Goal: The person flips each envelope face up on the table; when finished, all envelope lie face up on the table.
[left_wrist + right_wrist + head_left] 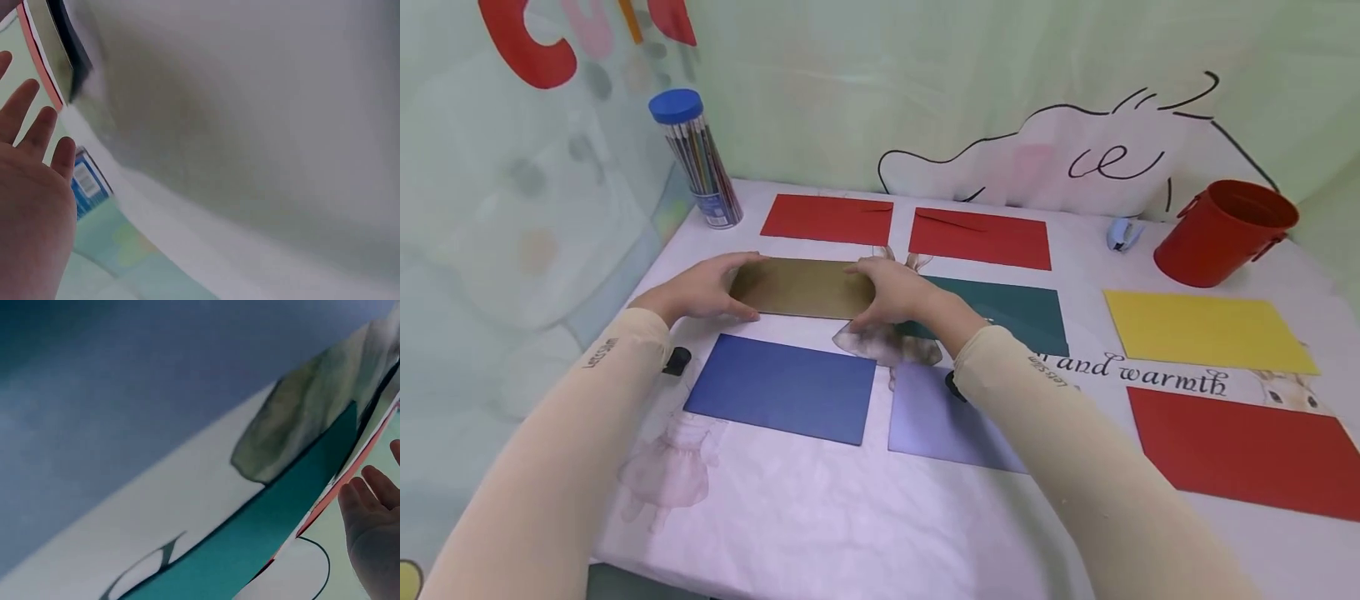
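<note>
A flat gold-brown envelope (805, 287) lies at the left of the table, between two hands. The left hand (700, 287) grips its left end, with fingers at the far edge and thumb at the near edge. On the opposite end, the right hand (895, 292) holds it the same way. Directly in front is a blue envelope (782, 387), with a lilac envelope (932, 417) beside it, partly under the right forearm. A dark green envelope (1015, 312) extends right from behind the right hand. In the wrist views, the visible fingers look fairly straight.
Two red envelopes (827, 219) lie along the back. At right are a yellow envelope (1210, 329) and another red one (1247, 450). A red bucket (1210, 242), a small light-blue object (1123, 234) and a blue-lidded tub of pencils (703, 167) stand near the back edge.
</note>
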Action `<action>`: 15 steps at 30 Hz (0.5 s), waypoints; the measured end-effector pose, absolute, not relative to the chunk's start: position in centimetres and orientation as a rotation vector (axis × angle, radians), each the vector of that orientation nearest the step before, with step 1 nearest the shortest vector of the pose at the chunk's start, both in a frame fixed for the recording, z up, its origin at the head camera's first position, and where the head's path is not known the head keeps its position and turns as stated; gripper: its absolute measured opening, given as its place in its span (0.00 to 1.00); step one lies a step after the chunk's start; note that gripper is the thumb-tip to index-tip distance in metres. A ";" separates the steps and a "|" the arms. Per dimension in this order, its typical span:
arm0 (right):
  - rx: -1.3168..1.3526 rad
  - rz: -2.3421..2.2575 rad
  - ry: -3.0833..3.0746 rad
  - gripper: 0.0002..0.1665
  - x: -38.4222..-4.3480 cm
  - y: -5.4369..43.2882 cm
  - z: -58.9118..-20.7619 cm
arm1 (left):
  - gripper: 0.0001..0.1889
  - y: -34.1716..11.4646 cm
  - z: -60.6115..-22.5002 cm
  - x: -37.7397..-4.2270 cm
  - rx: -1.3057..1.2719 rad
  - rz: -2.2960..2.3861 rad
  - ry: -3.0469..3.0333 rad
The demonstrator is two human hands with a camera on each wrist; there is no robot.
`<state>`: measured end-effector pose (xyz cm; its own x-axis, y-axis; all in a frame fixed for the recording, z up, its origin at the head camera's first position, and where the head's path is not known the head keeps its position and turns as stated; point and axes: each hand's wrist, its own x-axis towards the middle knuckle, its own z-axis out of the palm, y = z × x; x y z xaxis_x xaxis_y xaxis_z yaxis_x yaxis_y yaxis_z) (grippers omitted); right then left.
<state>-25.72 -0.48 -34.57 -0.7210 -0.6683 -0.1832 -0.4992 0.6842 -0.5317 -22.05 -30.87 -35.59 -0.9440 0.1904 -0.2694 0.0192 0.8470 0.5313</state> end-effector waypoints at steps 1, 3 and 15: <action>-0.903 -0.640 2.536 0.55 -25.8 -0.5 -34.7 | 0.51 -31.0 -35.7 -22.1 0.155 0.777 2.707; -0.889 -0.637 2.535 0.56 -25.9 -0.4 -34.9 | 0.52 -31.3 -36.0 -22.3 0.154 0.779 2.704; -0.877 -0.593 2.536 0.60 -26.5 -0.3 -35.0 | 0.59 -32.5 -36.5 -22.9 0.244 0.781 2.692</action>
<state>-26.50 -0.27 -35.01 -0.7274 -0.6495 -0.2215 -0.4839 0.7143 -0.5055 -22.91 -32.45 -36.46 -0.9321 0.2508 -0.2614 0.0718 0.8352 0.5452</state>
